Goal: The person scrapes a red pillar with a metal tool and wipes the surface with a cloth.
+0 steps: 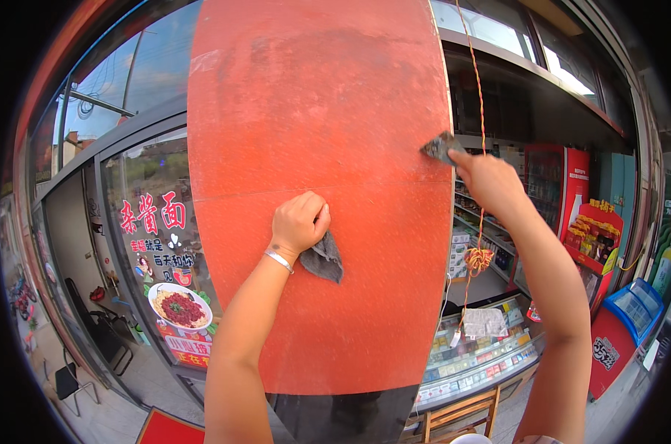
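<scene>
A tall red panel [335,333] stands directly before me, with darker, worn patches on its upper part and a thin seam across its middle. My left hand [302,220] is closed around a dark grey cloth [324,262], whose loose end hangs down against the panel just below the seam. My right hand [488,180] grips a scraper with a wide, stained blade [441,149]. The blade lies at the panel's right edge, above the seam. Its handle is mostly hidden in my fingers.
Right of the panel hangs a twisted red-yellow cord [481,111] with a bundled knot, near my right forearm. Beyond are a glass display counter [479,361], a wooden chair [463,413] and a blue-topped freezer [624,327]. A glass door [146,166] with printed food pictures borders the left side.
</scene>
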{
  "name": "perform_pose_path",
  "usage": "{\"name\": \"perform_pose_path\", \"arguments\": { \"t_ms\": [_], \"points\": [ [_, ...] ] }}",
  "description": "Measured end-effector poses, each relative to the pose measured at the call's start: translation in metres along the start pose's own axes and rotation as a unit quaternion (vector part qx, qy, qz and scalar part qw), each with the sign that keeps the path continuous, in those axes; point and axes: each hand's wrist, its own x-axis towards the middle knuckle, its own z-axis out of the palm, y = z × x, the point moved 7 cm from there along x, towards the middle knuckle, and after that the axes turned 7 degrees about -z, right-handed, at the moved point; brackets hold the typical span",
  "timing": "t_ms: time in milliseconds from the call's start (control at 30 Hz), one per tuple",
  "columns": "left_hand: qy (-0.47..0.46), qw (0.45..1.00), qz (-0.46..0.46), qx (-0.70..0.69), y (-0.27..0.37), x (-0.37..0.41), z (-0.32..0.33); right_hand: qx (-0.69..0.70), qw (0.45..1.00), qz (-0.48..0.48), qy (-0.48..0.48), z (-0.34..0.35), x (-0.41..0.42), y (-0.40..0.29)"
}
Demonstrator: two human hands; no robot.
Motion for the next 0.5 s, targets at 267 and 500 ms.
{"name": "perform_pose_path", "arguments": {
  "t_ms": [267, 500],
  "points": [
    [0.012, 1.0, 0.024, -0.01, 0.004, 0.001, 0.003, 0.011, 0.996, 0.039, 0.083, -0.052, 0.183, 0.034],
    [0.008, 0.999, 0.027, -0.042, -0.004, -0.005, -0.007, 0.017, 0.997, 0.011, 0.079, -0.032, 0.181, 0.023]
  ]
}}
